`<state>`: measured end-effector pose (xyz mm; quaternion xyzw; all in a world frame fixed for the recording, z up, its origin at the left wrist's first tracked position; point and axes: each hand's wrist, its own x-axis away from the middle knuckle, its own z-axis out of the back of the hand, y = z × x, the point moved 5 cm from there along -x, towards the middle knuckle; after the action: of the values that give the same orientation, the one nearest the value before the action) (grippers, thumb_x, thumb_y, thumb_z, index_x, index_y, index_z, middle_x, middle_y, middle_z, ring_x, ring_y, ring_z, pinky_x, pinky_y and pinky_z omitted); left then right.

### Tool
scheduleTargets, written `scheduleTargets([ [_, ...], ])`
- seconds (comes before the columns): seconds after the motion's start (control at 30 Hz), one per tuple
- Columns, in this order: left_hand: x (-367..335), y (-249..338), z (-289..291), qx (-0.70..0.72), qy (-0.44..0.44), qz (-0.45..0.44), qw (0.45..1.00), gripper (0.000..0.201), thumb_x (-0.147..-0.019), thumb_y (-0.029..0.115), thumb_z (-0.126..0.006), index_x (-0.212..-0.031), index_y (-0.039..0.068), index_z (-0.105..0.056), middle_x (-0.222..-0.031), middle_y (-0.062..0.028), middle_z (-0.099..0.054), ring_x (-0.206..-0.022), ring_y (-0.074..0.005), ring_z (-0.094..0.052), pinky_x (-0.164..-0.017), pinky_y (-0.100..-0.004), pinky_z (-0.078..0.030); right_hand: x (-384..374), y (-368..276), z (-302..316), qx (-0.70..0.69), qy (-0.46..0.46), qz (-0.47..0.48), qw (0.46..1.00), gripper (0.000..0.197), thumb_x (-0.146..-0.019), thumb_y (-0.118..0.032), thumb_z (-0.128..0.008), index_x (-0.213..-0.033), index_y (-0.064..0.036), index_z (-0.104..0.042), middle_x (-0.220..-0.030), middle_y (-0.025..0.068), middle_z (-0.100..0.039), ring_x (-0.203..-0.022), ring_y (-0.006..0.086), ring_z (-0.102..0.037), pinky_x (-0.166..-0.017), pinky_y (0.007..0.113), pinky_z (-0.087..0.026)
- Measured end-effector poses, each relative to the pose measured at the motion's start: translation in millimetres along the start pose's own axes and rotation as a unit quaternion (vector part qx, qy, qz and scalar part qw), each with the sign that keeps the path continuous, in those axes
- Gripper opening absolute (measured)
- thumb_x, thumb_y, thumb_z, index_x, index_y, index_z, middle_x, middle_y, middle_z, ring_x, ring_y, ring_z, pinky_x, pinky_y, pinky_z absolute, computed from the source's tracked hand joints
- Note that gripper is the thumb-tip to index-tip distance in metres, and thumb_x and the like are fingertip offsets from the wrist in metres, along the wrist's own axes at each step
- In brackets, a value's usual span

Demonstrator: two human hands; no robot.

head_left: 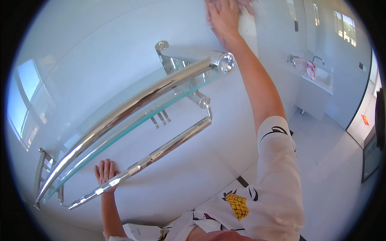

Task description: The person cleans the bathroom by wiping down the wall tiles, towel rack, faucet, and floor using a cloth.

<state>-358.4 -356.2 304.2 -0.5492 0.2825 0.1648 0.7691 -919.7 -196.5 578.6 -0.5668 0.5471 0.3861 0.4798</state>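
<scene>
My right arm stretches up past the right end of a chrome-railed shelf. At the top edge of the view, my right hand (225,18) presses on the glossy pale wall, with what looks like a pink cloth (247,5) under its fingers; part of it is cut off. Lower left, my left hand (105,172) lies against the wall with fingers stretched out, holding nothing. In front of that hand's wrist runs the shelf's lower chrome towel bar (161,150). Above it are the glass shelf (150,117) and the thick curved chrome rail (132,102).
Chrome brackets (162,45) fix the shelf to the wall, and small hooks (161,118) show under the glass. To the right stands a white washbasin (326,78) with a tap (319,59) and a red-and-white item (311,70). A white object (140,231) sits at the lower edge.
</scene>
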Motion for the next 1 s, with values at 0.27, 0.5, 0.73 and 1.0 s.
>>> scheduleTargets([
  [0.27, -2.4, -3.8, -7.1, 0.053, -0.039, 0.042, 0.997, 0.047, -0.092, 0.031, -0.049, -0.133, 0.009, -0.045, -0.141, -0.0111, -0.041, -0.133, -0.0328, -0.034, -0.109, -0.0555, -0.019, 15.5, 43.9, 8.0, 0.023, 0.008, -0.052, 0.998, 0.053, -0.09, -0.03, -0.05, -0.136, -0.0057, -0.039, -0.132, 0.023, -0.042, -0.12, 0.0391, -0.04, -0.104, 0.045, -0.028],
  [0.5, -6.2, -1.4, -7.4, 0.021, 0.008, 0.012, 1.0, 0.05, -0.097, 0.034, -0.033, -0.137, 0.005, -0.039, -0.143, -0.0149, -0.037, -0.135, -0.0346, -0.03, -0.11, -0.0534, -0.016, 254.2, 146.3, 67.4, 0.009, 0.021, -0.285, 0.958, 0.045, -0.089, -0.028, -0.049, -0.127, -0.0044, -0.045, -0.126, 0.0226, -0.046, -0.112, 0.0354, -0.046, -0.096, 0.043, -0.035],
  [0.73, -13.1, 4.3, -3.5, 0.033, 0.027, 0.008, 0.999, 0.053, -0.095, 0.038, -0.037, -0.135, 0.003, -0.041, -0.142, -0.014, -0.038, -0.134, -0.0354, -0.031, -0.11, -0.0528, -0.017, 571.6, 118.6, 138.9, -0.131, 0.342, -0.585, 0.724, 0.027, -0.089, -0.024, -0.048, -0.107, -0.0047, -0.054, -0.087, 0.0115, -0.056, -0.079, 0.024, -0.054, -0.069, 0.037, -0.045],
  [1.0, -10.9, 0.6, -5.0, 0.031, 0.031, 0.001, 0.999, 0.057, -0.095, 0.044, -0.036, -0.134, 0.003, -0.043, -0.141, -0.0135, -0.04, -0.133, -0.0346, -0.032, -0.109, -0.0531, -0.019, 636.8, 107.7, 118.1, -0.643, 0.571, -0.403, 0.313, 0.023, -0.078, -0.023, -0.059, -0.099, -0.0123, -0.057, -0.077, 0.003, -0.05, -0.075, 0.0157, -0.051, -0.064, 0.032, -0.042],
])
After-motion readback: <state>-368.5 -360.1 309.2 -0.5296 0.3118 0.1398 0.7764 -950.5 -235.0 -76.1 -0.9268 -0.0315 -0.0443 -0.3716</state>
